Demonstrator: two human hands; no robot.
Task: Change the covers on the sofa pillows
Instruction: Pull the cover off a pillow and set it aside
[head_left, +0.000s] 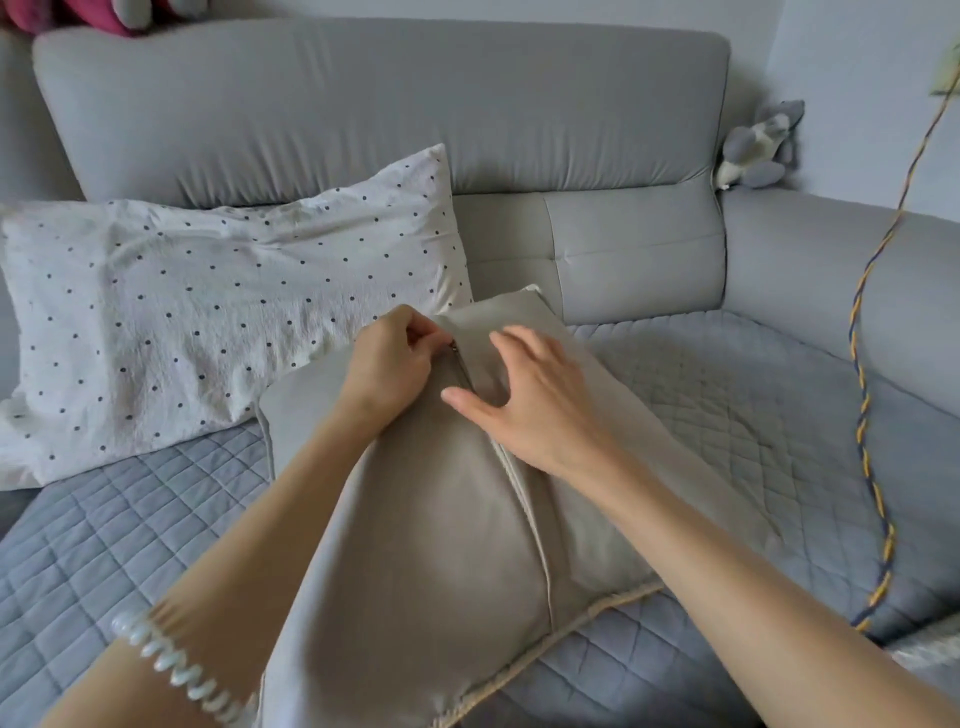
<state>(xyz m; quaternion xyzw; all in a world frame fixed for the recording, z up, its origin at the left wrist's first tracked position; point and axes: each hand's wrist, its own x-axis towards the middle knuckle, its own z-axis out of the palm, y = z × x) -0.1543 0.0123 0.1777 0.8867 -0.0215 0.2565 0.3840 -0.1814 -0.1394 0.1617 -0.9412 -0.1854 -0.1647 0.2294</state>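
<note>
Grey sofa (639, 249) cushions and a blue quilted seat cover (727, 395) fill the room in front of the person, and a beige pillow (426, 519) lies on the seat, right in the middle, with its zipper side up.

The left hand (395, 364) has its fingers curled and pinches the little metal zipper pull (454, 347) near the far end of the pillow. The right hand (530, 400) is loose, with its fingers spread, and it presses down on the beige cover just beside the zipper line. It grips nothing.

The pillow looks soft and puffy, and I think it is light. The cover looks smooth and thin, so it may bunch up when the zipper slides. Holding the cloth flat next to the zipper seems wise, and the tiny pull is the best place to pinch. Later, the corners of the cover look like good spots to grab.

Next to it, on the left, a white pillow with dark dots (208, 312) leans on the sofa back. A grey stuffed toy (758, 150) sits on the sofa arm, and a twisted blue and yellow cord (867, 415) hangs down on the right. A white coil band (171, 665) is around the left arm.

I see no words or labels anywhere.
</note>
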